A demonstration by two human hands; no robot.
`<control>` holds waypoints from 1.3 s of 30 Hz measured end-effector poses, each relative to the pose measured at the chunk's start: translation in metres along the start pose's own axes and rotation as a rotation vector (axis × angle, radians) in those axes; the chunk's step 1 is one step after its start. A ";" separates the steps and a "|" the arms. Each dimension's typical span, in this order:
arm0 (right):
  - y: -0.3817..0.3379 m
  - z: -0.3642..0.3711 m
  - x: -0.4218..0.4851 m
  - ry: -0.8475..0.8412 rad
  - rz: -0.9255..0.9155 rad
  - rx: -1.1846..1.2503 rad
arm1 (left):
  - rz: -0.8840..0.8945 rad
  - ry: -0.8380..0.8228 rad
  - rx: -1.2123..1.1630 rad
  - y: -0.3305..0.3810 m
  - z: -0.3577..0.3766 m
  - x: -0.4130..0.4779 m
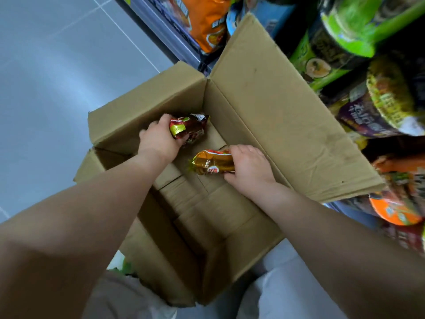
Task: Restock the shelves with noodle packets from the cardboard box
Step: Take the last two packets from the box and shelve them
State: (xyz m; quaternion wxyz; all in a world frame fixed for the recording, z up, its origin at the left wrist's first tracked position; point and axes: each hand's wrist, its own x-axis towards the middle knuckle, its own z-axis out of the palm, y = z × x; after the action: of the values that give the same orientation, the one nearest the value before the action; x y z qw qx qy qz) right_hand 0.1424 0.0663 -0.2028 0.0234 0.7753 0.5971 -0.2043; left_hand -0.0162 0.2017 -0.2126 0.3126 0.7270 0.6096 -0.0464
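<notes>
Both hands were deep inside the cardboard box (264, 116), which stood open on the grey floor (46, 77) just beside the shelves (170, 35). The left hand (158, 141) was clamped on a dark red noodle packet (190, 127) near the far corner of the box, with its fingers curled round one end. The right hand (248, 164) gripped an orange-gold noodle packet (213, 162) lying near the middle of the bottom. The two hands were apart, each with its own packet. I could see no other packet on the cardboard bottom, so these were probably the last ones. To do this step well, the person should lift both packets straight up, clear of the tall flap on the shelf side. The grip should be firm but not squeezing, because the dry noodles inside would probably break easily and the shiny wrapper looked slippery. On the shelves there were already noodle bowls (386, 102) and an orange bag (204, 24), packed closely, so each packet should go to its matching kind without pushing the neighbours down.
</notes>
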 end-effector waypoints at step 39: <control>-0.314 -0.484 -0.373 0.299 0.303 0.445 | -0.070 0.147 -0.962 0.007 -0.531 -0.495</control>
State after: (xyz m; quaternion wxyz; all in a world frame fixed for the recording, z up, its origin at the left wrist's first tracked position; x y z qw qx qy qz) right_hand -0.0870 -0.0503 0.4344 -0.2047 0.8632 0.4120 -0.2077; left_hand -0.3012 0.0485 0.4370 0.5675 0.4804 0.6064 0.2817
